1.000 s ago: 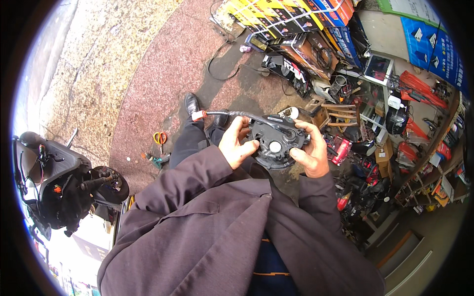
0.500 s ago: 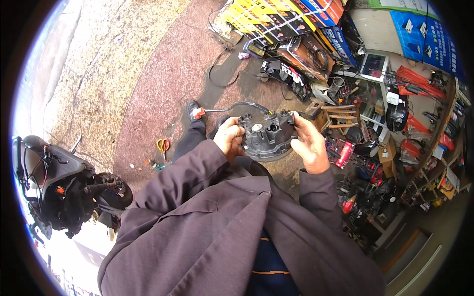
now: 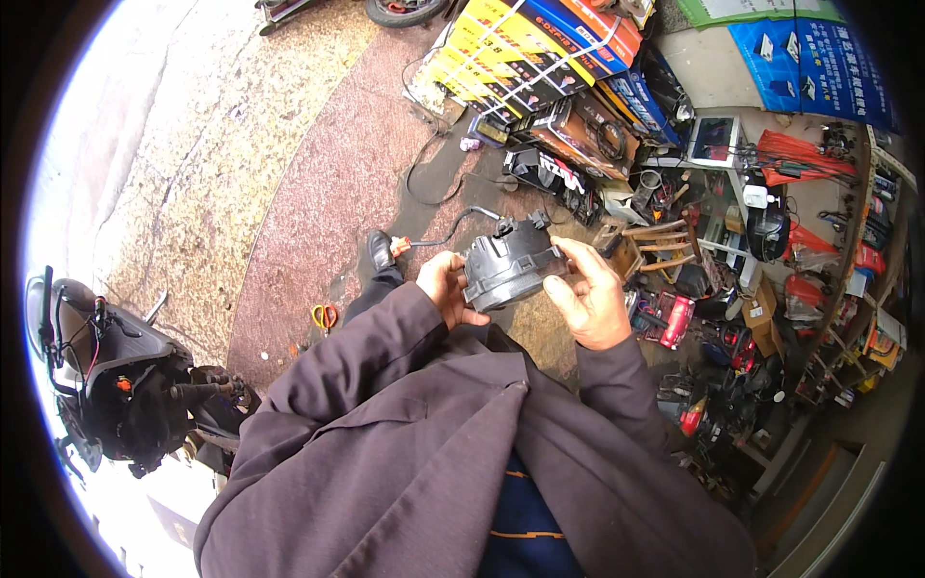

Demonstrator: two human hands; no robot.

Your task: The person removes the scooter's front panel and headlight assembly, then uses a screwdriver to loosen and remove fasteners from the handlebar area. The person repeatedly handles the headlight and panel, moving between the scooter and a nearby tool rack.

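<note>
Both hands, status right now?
Left hand: closed on the left side of the round black housing with the cable.
Right hand: holding the same housing at its right side, thumb and fingers curved.

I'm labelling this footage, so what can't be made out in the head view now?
In the head view:
Black round part: underside, hidden by its own housing.
Left hand: some fingertips, hidden behind the part.
Wheel: upper portion, cut off by the top edge.
Small shelf items: too small to identify.
</note>
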